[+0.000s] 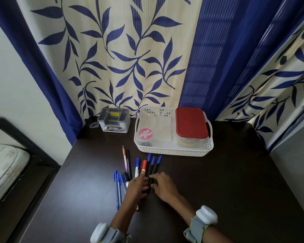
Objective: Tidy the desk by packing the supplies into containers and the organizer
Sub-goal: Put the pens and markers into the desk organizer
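Both hands cover the pens' [150, 168] lower ends; left hand [136, 187] flat, right hand's [162, 186] grip unclear, fingertips hidden.

Both hands, the left hand [136, 187] and the right hand [162, 185], lie on a fan of blue, black and red capped pens [148, 166]. Beyond the fingertips, the white perforated plastic basket [174, 150] blocks the far path. Far-left of the hands stands the grey compartmented organizer [114, 120]. Bare dark wooden desk [235, 172] lies open right of the right hand.
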Motion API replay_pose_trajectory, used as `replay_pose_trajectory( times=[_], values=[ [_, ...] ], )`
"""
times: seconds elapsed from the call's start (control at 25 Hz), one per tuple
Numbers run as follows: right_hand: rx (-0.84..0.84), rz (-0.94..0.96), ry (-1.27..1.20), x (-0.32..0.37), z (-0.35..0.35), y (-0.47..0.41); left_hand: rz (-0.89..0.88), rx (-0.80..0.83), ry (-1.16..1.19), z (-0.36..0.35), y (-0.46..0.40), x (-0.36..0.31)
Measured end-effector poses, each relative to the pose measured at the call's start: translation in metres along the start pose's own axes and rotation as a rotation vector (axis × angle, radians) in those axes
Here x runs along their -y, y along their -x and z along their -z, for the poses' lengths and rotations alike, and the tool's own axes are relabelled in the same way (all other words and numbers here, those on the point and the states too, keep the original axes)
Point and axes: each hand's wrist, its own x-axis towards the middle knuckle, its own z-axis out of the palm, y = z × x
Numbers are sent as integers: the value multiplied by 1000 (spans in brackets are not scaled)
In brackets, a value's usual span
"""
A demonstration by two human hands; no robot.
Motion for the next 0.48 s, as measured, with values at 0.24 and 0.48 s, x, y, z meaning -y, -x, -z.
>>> replay_pose_trajectory(
  times=[0.24,0.48],
  values=[
    [-29,-43,115,4,-6,-3,22,-11,44,4,-6,1],
    [-137,-156,110,-5,-4,-1,-2,-5,66,1,-3,-4]
  ],
)
